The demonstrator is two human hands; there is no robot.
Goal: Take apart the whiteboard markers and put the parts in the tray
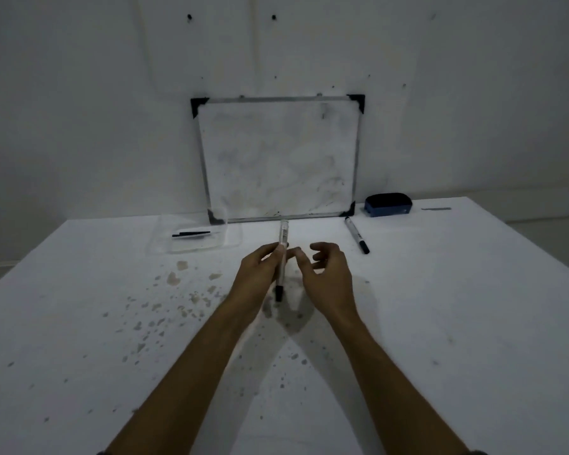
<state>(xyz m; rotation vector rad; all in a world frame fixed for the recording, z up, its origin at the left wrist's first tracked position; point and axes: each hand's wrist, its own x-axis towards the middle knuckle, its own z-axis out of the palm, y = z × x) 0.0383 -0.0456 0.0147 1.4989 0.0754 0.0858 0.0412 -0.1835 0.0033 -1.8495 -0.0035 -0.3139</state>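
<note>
Head view | left hand (260,274) grip pinching slim white whiteboard marker (282,254) upright before clear plastic tray (194,239) | right hand (326,274) grip spread | risk: one-handed pinch slips, marker drops onto counter (440,323)

I note dim light; a white table (440,307), stained at my left, stands against a bare, pockmarked white wall (79,110).
</note>
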